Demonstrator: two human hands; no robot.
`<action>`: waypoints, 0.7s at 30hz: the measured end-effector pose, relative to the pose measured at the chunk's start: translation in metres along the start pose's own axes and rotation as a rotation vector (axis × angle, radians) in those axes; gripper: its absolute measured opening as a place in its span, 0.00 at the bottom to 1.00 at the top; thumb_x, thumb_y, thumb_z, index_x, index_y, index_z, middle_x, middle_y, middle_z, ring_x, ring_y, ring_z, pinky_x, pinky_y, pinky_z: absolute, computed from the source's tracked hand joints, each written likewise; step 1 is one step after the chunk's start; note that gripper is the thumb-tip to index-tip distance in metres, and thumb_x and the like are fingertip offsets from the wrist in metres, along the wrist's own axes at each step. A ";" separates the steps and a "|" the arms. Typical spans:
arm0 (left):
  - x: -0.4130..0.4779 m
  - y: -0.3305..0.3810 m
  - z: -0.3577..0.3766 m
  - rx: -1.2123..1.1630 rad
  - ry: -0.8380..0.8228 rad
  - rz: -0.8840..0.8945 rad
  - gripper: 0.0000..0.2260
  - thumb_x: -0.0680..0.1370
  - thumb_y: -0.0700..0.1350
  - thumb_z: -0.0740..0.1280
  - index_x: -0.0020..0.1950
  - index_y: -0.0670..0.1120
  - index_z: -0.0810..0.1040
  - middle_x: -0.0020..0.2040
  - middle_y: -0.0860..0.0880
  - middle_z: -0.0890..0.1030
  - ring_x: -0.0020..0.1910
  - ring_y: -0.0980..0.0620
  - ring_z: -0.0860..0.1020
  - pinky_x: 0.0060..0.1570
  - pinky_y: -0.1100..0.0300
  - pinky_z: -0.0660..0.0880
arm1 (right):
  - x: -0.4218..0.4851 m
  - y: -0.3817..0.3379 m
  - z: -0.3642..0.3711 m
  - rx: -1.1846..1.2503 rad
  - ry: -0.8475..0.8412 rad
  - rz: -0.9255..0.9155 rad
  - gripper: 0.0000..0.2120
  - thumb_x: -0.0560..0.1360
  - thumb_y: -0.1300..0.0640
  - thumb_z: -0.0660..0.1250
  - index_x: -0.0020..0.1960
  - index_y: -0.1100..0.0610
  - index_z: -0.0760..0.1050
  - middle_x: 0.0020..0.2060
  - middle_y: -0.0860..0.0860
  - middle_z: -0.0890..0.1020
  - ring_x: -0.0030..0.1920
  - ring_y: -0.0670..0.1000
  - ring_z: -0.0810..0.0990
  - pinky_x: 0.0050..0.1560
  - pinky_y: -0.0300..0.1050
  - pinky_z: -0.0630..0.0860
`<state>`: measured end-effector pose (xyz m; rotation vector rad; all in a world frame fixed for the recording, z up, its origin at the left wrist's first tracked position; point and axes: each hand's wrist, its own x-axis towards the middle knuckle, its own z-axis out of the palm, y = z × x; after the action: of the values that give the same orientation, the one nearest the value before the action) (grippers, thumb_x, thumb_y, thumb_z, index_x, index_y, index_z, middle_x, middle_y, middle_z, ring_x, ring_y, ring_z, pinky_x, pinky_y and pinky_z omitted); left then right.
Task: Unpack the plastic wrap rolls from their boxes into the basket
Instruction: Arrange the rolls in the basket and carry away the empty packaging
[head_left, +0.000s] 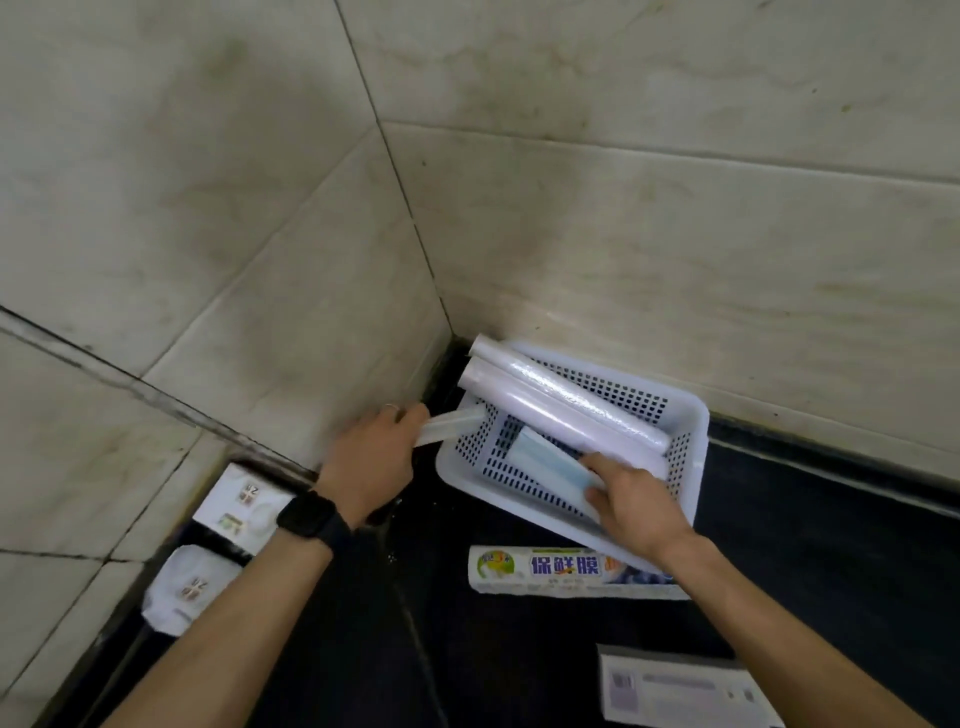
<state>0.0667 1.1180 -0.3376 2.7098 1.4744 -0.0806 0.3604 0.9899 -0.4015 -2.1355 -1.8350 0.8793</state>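
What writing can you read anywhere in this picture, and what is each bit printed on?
"保鲜膜": on the plastic wrap box lying in front of the basket.
On that box, green badge: small print, too blurred to read.
Two white packs at the left: upside-down marks, too blurred.
Bottom right, white box: code patch and grey print, unreadable.

Corner position: basket (693, 415) hemmed by left wall (208, 260) and back wall (675, 234). Two rolls (561, 410) lie diagonally across its far half, ends overhanging the corner rim. Left hand (371, 457) grips a pale tube (452, 423) at its left rim and right hand (634, 499) holds a bluish pack (545, 457) in the near half. Near side blocked by printed box (566, 569) just beside the front rim, grey box (685, 691) nearer the viewer, and white packs (244, 504) along the left wall; open passage over dark countertop (831, 519) right of the basket.
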 end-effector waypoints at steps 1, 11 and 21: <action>-0.009 -0.008 -0.005 -0.048 0.012 -0.025 0.12 0.78 0.43 0.61 0.61 0.47 0.72 0.47 0.44 0.78 0.39 0.41 0.76 0.35 0.53 0.69 | 0.008 -0.009 0.007 -0.011 -0.032 -0.006 0.17 0.81 0.56 0.62 0.69 0.51 0.70 0.58 0.54 0.82 0.51 0.57 0.82 0.51 0.52 0.80; -0.036 -0.005 -0.016 -0.404 -0.035 -0.110 0.06 0.78 0.45 0.62 0.54 0.50 0.74 0.46 0.51 0.76 0.42 0.51 0.73 0.39 0.55 0.69 | 0.062 -0.044 0.040 -0.191 -0.221 0.110 0.18 0.79 0.57 0.60 0.68 0.54 0.73 0.60 0.56 0.82 0.59 0.56 0.78 0.61 0.49 0.75; 0.020 0.045 0.008 -0.294 -0.216 0.016 0.07 0.78 0.44 0.59 0.48 0.43 0.74 0.45 0.47 0.76 0.41 0.47 0.74 0.37 0.55 0.65 | 0.033 -0.040 0.027 0.272 -0.194 0.177 0.30 0.77 0.55 0.64 0.78 0.54 0.63 0.73 0.55 0.72 0.69 0.58 0.74 0.70 0.50 0.70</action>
<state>0.1149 1.1097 -0.3464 2.3946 1.2906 -0.1392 0.3138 1.0238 -0.4135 -2.1231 -1.5143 1.3351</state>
